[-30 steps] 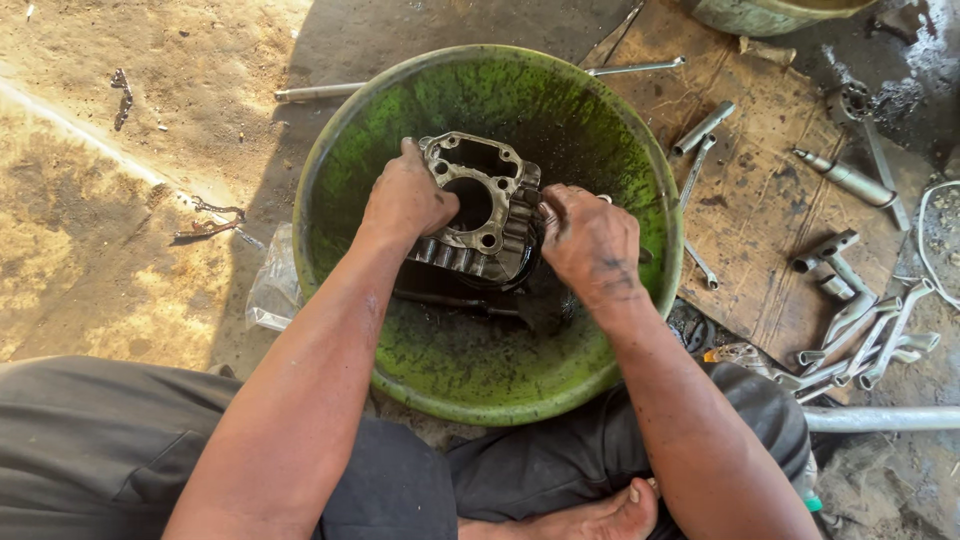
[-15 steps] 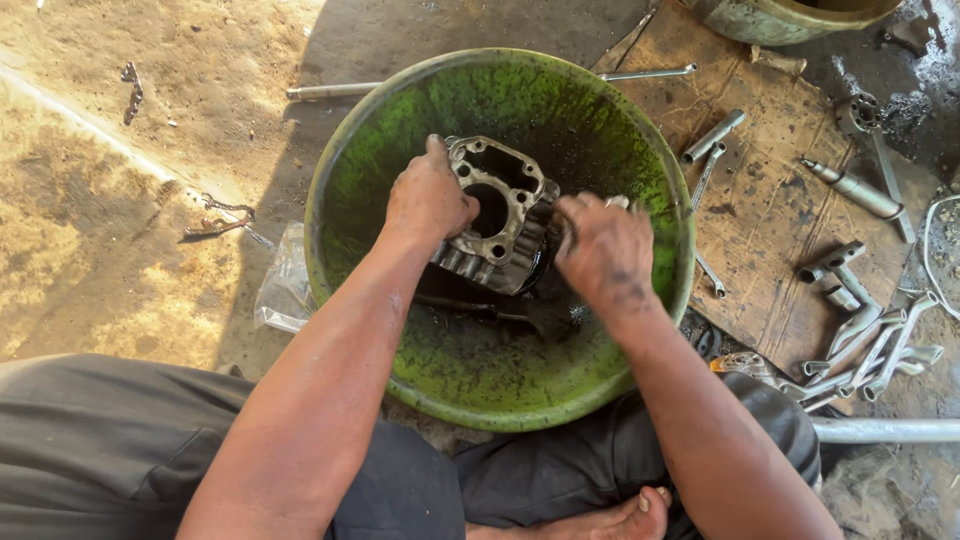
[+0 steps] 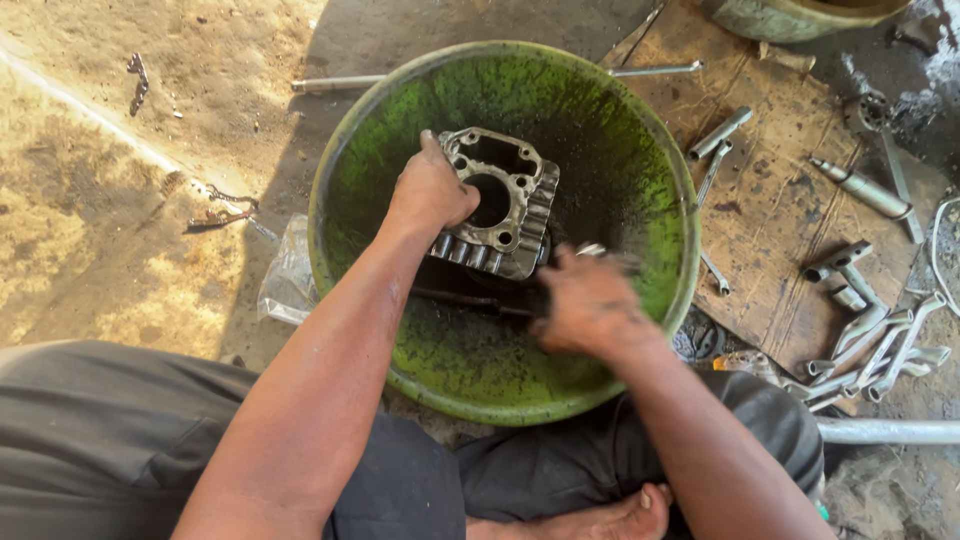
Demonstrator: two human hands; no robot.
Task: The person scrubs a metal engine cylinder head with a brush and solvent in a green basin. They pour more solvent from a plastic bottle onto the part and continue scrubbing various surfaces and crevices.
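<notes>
The left hand (image 3: 432, 192) clamps the left edge of a finned metal engine cylinder block (image 3: 497, 203), holding it tilted near the middle of a green basin (image 3: 660, 170), bore facing up. The right hand (image 3: 590, 305), blurred, is curled just beside the block's lower right corner; whether it grips anything cannot be told. The block lies up and left of it. Right of the basin, a wooden board (image 3: 770, 215) carries wrenches (image 3: 870, 345) on dirt ground.

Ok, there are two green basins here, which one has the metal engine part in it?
The large green basin in front of the person, where the left hand holds the finned engine part. The other basin sits at the top edge.
</notes>
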